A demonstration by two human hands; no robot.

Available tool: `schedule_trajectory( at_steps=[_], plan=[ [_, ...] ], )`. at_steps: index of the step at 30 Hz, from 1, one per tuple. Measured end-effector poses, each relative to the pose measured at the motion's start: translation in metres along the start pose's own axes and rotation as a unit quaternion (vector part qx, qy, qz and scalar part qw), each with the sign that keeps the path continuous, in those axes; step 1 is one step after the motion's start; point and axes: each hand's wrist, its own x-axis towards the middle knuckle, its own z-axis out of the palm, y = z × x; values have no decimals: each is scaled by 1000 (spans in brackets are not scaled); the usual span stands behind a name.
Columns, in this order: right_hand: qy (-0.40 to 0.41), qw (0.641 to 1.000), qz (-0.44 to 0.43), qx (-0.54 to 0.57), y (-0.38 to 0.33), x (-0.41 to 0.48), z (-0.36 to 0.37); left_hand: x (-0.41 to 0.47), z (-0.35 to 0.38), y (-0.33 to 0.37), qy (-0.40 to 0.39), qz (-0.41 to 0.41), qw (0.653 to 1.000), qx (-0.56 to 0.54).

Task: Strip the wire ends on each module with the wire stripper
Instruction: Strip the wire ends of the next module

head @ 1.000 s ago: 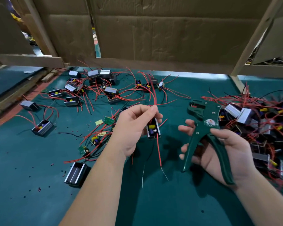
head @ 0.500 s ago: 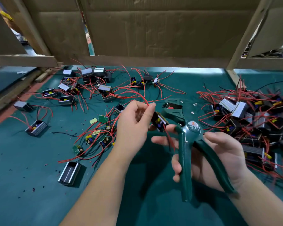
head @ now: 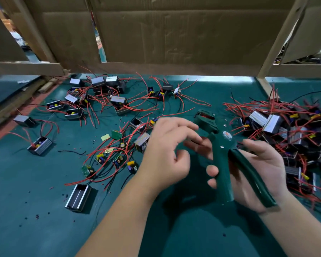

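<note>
In the head view, the left hand (head: 165, 153) has changed most: half a second ago it pinched a module and its red wire beside the head of the wire stripper (head: 220, 151), and now we see no module in it. The hand is blurred by motion, its fingers reaching toward the tool head, and we cannot tell whether they hold something or not. We judge that one wire end is either just finished or is being fed in again. The right hand (head: 265, 162) grips the wire stripper above the green mat (head: 35, 229), fingers curled round one handle and the thumb near the other. The two handles stand apart, so the tool does not seem squeezed. The stripper is dark green with a round label on its body, its head pointing away from us. Loose modules (head: 119, 101) with red wires lie at the back left, and a dense pile of modules (head: 272, 123) lies just right of the tool.
</note>
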Motion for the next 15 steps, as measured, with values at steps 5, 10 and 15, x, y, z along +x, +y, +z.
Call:
schedule_trajectory(
  at_steps=[5, 10, 15],
  plan=[
    [-41, 997, -18, 67, -3, -3, -5, 0, -4, -4, -107, -135, 980, -103],
    [-23, 997, -11, 77, -4, -7, -12, 1, 3, -3, -53, -198, 960, -192],
    [5, 999, -17, 30, 1, -6, -11, -3, 18, 1, 10, -186, 958, -219]
  ],
)
